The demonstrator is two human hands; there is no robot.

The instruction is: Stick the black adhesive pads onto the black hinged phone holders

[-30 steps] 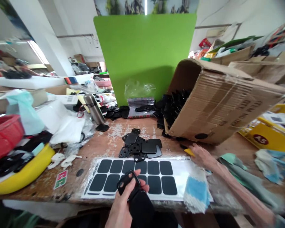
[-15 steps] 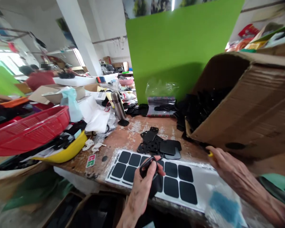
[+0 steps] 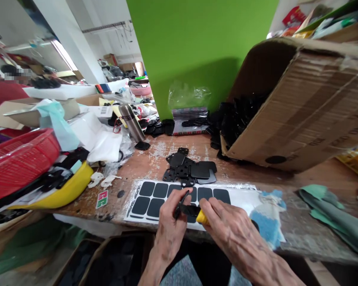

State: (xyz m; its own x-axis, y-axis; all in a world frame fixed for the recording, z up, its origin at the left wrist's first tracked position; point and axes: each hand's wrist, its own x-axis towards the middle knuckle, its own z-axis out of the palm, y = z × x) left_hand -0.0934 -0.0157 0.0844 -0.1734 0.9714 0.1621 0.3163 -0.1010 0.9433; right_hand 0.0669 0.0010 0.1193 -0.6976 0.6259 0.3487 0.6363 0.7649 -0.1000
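My left hand [image 3: 170, 222] is closed round a flat black plastic piece [image 3: 181, 204], held edge-on over the front of a white sheet of black pads [image 3: 155, 202]. My right hand [image 3: 226, 228] is closed on a small yellow-handled tool [image 3: 201, 216] whose dark tip meets the black piece. The two hands touch at the near table edge. A loose pile of black plastic pieces [image 3: 189, 171] lies just behind the sheet.
A tipped cardboard box [image 3: 304, 111] spills black parts at the right. A steel flask [image 3: 132, 123], white bags, a red basket [image 3: 18, 159] and a yellow tray [image 3: 62, 190] crowd the left. A blue-white cloth [image 3: 267, 216] and green rags [image 3: 328, 208] lie right. A person sits far left.
My right hand came in from the right with the yellow tool and met my left hand. The left hand turned the black piece edge-on. The view swung left, then back.
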